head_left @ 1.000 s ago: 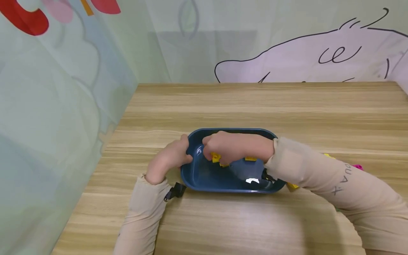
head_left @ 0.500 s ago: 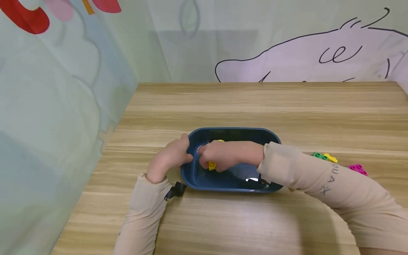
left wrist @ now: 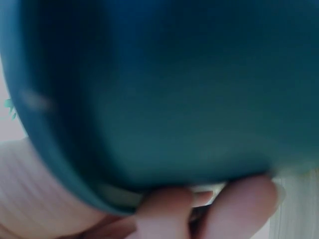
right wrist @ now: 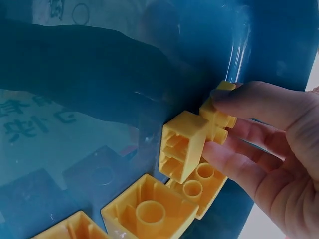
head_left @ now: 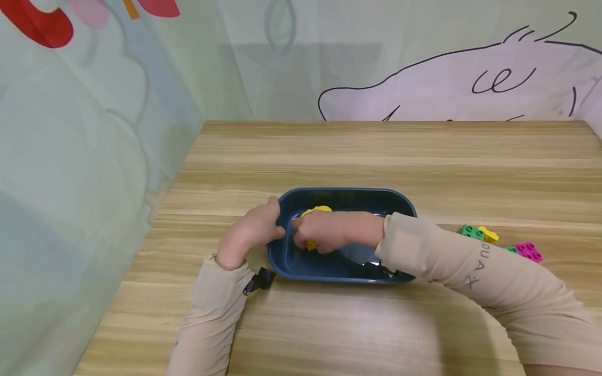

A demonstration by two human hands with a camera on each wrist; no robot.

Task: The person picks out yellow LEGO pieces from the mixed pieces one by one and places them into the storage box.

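A deep blue plastic basin stands on the wooden table. My left hand grips its left end; in the left wrist view the fingers curl against the basin's wall. Inside, near that same end, my right hand pinches a small yellow building block between thumb and fingers. Right beside the pinched block is an upright yellow block, and more yellow blocks lie along the basin floor. From the head, the right hand and forearm hide most of them.
On the table right of the basin, partly behind the right sleeve, lie a green block, a yellow block and a magenta block. A printed cloth wall rises behind the table.
My right hand has shifted left and lower in the basin with the yellow block. Its sleeve moved too, uncovering the coloured blocks at right. The left hand has stayed put.
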